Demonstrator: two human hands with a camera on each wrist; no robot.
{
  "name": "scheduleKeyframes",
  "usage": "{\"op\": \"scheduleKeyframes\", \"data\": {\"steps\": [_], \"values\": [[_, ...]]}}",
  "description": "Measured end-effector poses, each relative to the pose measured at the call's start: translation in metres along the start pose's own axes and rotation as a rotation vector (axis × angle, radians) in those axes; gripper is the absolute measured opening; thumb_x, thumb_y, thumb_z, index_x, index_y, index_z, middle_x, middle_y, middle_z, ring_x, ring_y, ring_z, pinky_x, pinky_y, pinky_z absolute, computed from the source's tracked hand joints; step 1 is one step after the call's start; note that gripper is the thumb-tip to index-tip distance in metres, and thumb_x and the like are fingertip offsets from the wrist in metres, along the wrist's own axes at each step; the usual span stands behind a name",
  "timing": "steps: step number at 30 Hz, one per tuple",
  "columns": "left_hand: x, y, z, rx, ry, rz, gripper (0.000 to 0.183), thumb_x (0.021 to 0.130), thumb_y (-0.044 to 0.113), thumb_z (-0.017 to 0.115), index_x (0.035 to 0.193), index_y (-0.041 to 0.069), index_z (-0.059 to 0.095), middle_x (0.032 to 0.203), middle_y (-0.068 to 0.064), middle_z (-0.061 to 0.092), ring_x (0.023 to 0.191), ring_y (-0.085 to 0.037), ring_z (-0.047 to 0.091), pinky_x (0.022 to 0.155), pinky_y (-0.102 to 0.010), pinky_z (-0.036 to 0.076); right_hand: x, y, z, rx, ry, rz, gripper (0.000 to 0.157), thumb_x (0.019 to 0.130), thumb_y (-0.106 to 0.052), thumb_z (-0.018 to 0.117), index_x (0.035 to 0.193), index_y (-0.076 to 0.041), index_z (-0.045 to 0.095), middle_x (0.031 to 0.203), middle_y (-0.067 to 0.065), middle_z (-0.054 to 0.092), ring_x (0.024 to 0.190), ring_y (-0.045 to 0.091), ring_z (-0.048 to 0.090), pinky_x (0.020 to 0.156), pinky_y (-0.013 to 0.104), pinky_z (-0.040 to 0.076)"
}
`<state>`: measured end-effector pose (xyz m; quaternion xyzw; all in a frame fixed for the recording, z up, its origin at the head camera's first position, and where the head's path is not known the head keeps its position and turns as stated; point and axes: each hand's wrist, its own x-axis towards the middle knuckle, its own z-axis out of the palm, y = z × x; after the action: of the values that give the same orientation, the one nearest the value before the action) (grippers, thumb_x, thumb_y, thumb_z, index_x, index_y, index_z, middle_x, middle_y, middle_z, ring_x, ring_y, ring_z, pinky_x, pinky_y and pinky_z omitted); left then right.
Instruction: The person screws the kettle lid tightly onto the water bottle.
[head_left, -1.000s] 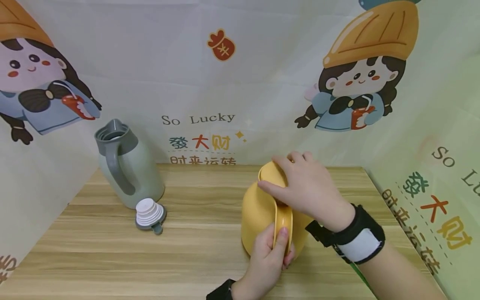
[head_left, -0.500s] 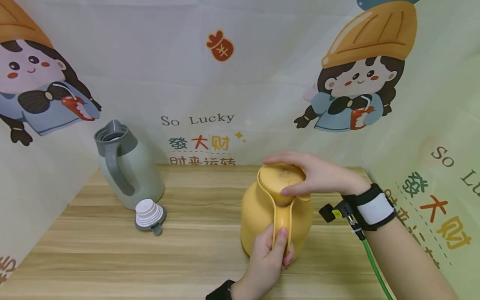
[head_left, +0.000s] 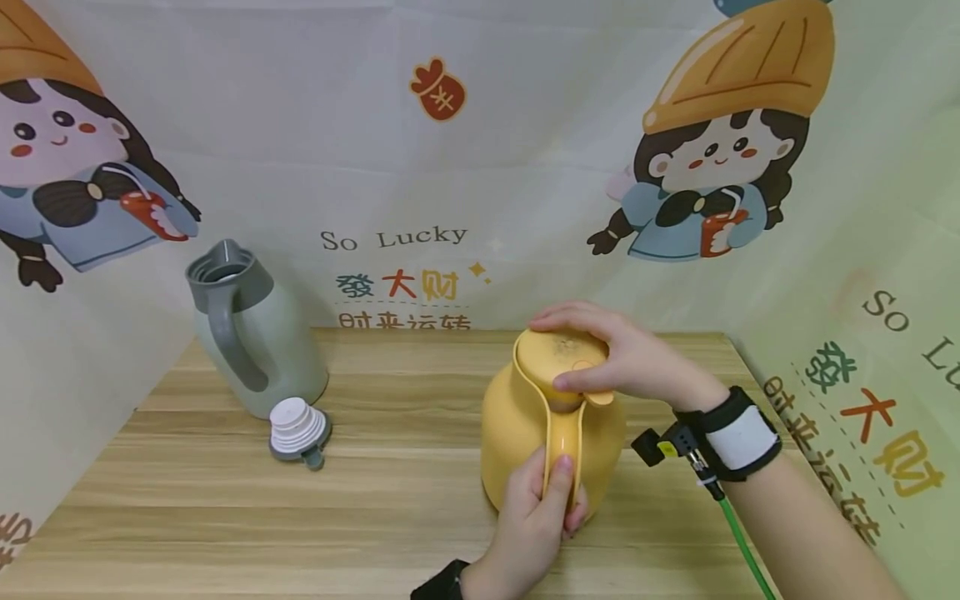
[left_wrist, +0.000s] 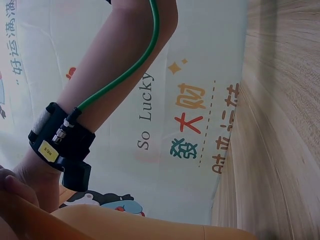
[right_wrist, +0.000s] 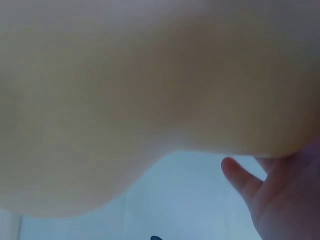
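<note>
A yellow thermos jug [head_left: 504, 442] stands upright on the right half of the table in the head view. My left hand [head_left: 525, 517] grips its handle [head_left: 564, 433], thumb on top. Over the jug's mouth sits a round yellow lid [head_left: 555, 354] with a small tab [head_left: 599, 399] at its near right edge. My right hand [head_left: 633, 354] holds this lid from the right, thumb on the near side and fingers on the far side. The jug's blurred yellow body [right_wrist: 125, 100] fills most of the right wrist view, with part of the right hand [right_wrist: 290, 200] at the edge.
A grey-green thermos jug [head_left: 281, 342] without a lid stands at the table's back left. Its white-and-grey stopper [head_left: 298, 429] lies upside down beside its base. Printed cloth [head_left: 525, 167] hangs behind and at both sides of the wooden table [head_left: 375, 517].
My right hand has swung round to the lid's right side from across its top, exposing the lid and tab. Lately the tab has shifted slightly left. The left hand has stayed on the handle.
</note>
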<state>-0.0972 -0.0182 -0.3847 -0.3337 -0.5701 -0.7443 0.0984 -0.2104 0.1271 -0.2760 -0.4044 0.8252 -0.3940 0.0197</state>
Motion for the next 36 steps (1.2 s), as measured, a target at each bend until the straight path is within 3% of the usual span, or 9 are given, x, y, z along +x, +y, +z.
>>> {"op": "scheduleKeyframes", "data": {"steps": [12,14,19,25,32,36], "values": [[0.001,0.000,0.001,0.002,0.007,0.008,0.026,0.099,-0.005,0.027,0.076,-0.002,0.040,0.047,-0.010,0.039,0.036,-0.020,0.034,0.033,-0.022,0.032,-0.006,-0.006,0.016,-0.007,0.157,0.043,0.049,0.077,-0.029,0.074,0.121,-0.022,0.054,0.129,-0.006,0.044,0.118,0.013,0.039,0.096,0.041,0.034],[0.000,0.002,0.001,0.007,0.017,-0.022,0.026,0.099,-0.004,0.028,0.076,-0.001,0.040,0.047,-0.011,0.039,0.037,-0.017,0.034,0.035,-0.021,0.032,-0.006,-0.007,0.018,-0.015,0.185,0.039,0.047,0.078,-0.029,0.073,0.120,-0.022,0.055,0.128,-0.005,0.045,0.118,0.014,0.039,0.096,0.041,0.034],[0.000,0.006,0.003,0.033,0.036,-0.095,0.026,0.100,-0.001,0.030,0.076,0.000,0.040,0.048,-0.013,0.040,0.041,-0.010,0.035,0.040,-0.017,0.032,-0.006,-0.008,0.024,-0.096,0.257,0.021,0.039,0.081,-0.031,0.067,0.118,-0.020,0.057,0.125,-0.004,0.049,0.118,0.016,0.039,0.096,0.044,0.032],[0.000,0.005,0.002,0.064,0.021,-0.092,0.026,0.099,-0.004,0.029,0.076,-0.001,0.041,0.049,-0.012,0.041,0.042,-0.009,0.035,0.038,-0.018,0.031,-0.007,-0.009,0.030,-0.187,0.347,0.003,0.034,0.084,-0.030,0.058,0.116,-0.018,0.059,0.122,0.000,0.052,0.119,0.019,0.038,0.099,0.046,0.027],[0.000,0.008,0.003,0.089,0.032,-0.132,0.026,0.101,0.003,0.031,0.077,0.002,0.042,0.050,-0.010,0.042,0.043,-0.008,0.036,0.040,-0.019,0.032,-0.007,-0.012,0.037,-0.265,0.427,0.010,0.033,0.085,-0.032,0.056,0.113,-0.014,0.061,0.119,0.001,0.056,0.116,0.021,0.041,0.098,0.045,0.029],[0.000,0.009,0.004,0.108,0.037,-0.112,0.026,0.101,0.005,0.031,0.077,0.002,0.042,0.050,-0.009,0.042,0.043,-0.008,0.037,0.038,-0.020,0.033,-0.006,-0.014,0.041,-0.297,0.477,0.005,0.034,0.086,-0.033,0.056,0.111,-0.010,0.061,0.115,0.003,0.058,0.112,0.022,0.044,0.095,0.044,0.031]]}}
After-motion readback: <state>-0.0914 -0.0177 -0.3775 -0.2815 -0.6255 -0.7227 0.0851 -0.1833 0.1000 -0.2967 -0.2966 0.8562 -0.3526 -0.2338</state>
